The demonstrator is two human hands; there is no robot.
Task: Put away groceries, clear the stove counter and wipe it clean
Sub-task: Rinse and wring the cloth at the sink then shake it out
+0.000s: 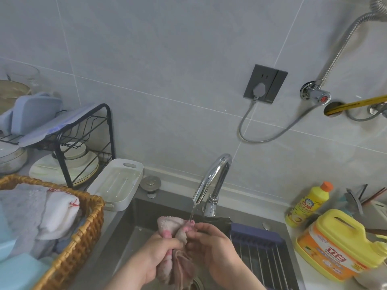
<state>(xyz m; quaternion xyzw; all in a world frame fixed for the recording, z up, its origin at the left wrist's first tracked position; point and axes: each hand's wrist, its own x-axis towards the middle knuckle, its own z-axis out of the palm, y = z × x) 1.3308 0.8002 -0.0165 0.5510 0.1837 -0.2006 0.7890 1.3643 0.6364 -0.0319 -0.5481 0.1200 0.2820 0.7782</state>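
Note:
A pink cloth (pixel 174 229) hangs bunched over the steel sink (pixel 134 237), under a thin stream of water from the chrome faucet (pixel 213 181). My left hand (pixel 161 256) grips the cloth's middle in a fist. My right hand (pixel 211 245) pinches its upper corner right where the water lands. The cloth's lower end droops between my wrists toward the drain.
A wicker basket (pixel 83 237) of towels sits at the left. Behind it stand a black dish rack (pixel 62 155) with plates and a white tray (pixel 117 183). A dark drying rack (pixel 259 252) spans the sink's right side. Two yellow detergent bottles (pixel 339 243) stand on the right counter.

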